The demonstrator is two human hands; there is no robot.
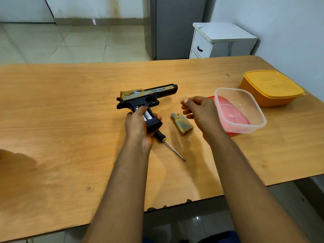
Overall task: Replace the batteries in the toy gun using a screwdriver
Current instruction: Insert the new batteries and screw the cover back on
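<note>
Head view. Your worktop (70, 106) is a smooth sheet of orange-brown wood grain with rounded corners; its near edge is chipped between your forearms. Beyond it lie pale floor tiles (70, 42), a grey cabinet (175, 27) and a small white drawer unit (220, 41) against the white wall. The left half of the worktop is open; the right far corner is occupied.

The toy gun (149, 97), black plastic with worn gold paint, lies on its side at mid-worktop, barrel pointing right. Your left hand (138, 127) grips its handle, thumb on one side and fingertips showing on the other; the battery bay is uncovered and batteries (147, 116) sit inside. The gold battery cover (182, 124) lies loose just right of the handle. The screwdriver (168, 142), black-and-yellow handle and thin steel shaft, lies partly under your left hand, tip pointing toward the near edge.

Your right hand (198, 113) hovers above the worktop, fingers loosely curled, gripping nothing you can see. Behind it a clear plastic tub (252, 127) rests on a red lid (233, 134); a closed orange box (271, 88) stands farther right.
</note>
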